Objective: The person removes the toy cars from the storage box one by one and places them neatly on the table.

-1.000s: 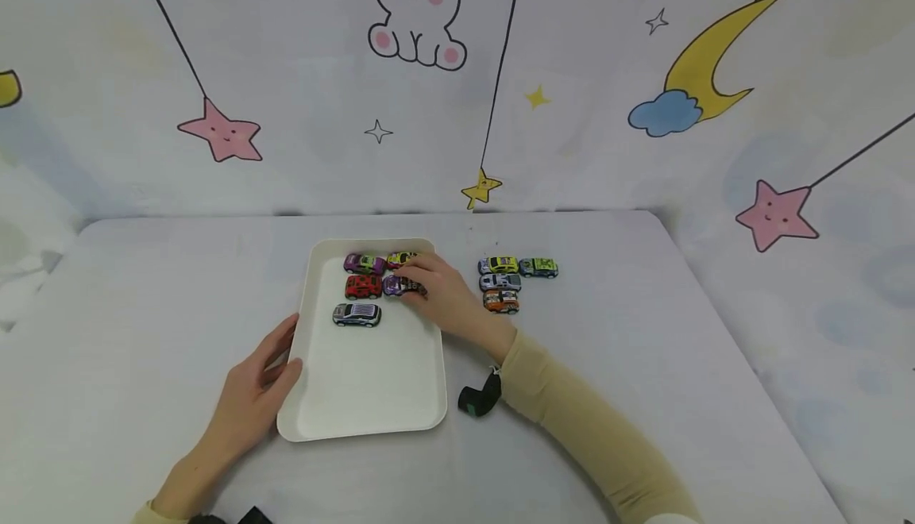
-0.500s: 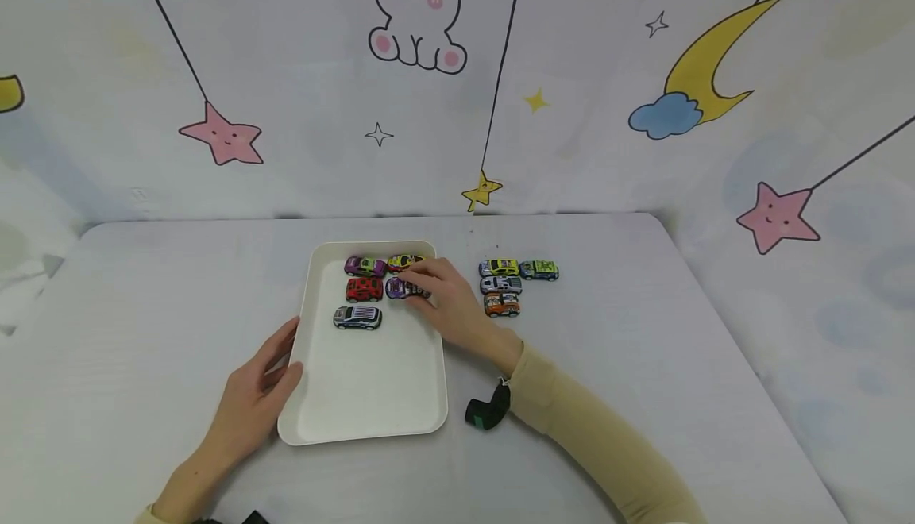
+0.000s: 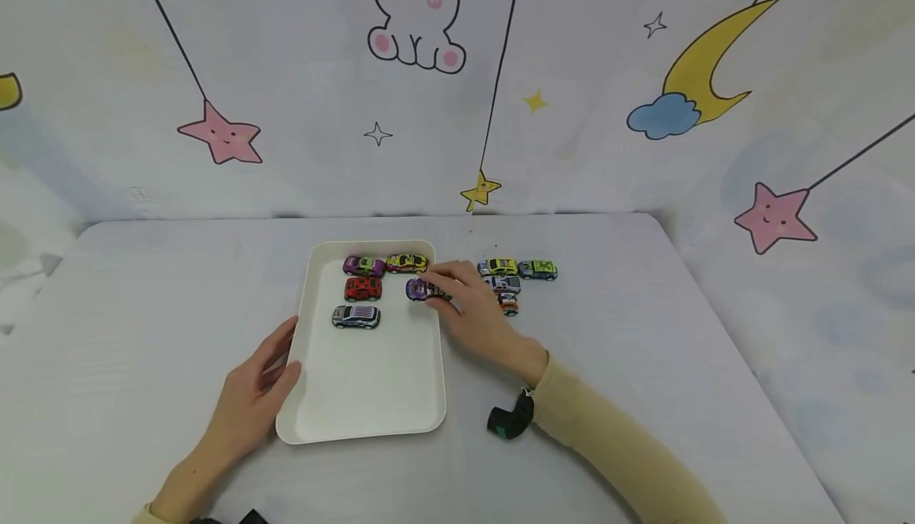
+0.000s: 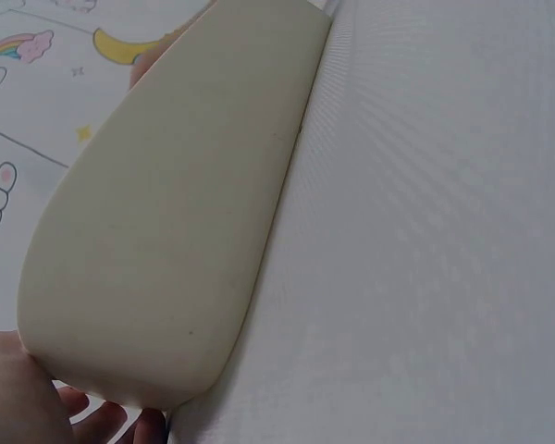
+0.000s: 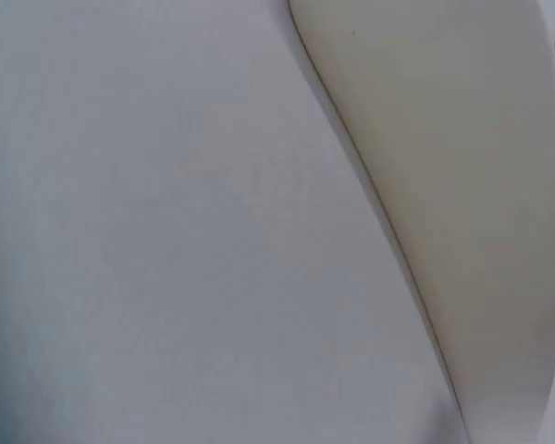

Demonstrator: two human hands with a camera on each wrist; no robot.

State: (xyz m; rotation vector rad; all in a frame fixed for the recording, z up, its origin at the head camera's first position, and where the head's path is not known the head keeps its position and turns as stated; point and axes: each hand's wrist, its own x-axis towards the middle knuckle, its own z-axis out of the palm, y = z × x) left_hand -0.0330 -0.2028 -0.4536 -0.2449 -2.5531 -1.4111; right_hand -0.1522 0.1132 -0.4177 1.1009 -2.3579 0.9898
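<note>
Pale table (image 3: 643,349), small purple toy car (image 3: 422,289) pinched by right hand (image 3: 477,311), left hand (image 3: 252,391) relaxed against white tray (image 3: 372,397)

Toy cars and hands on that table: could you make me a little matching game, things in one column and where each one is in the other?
Things:
1. red car
2. purple car
3. green car
4. left hand

Places:
A. on the table, to the right of the tray
B. at the tray's left rim
C. pinched in the right hand
D. inside the tray, untouched

Pairs: 1-D, 2-C, 3-A, 4-B
</note>
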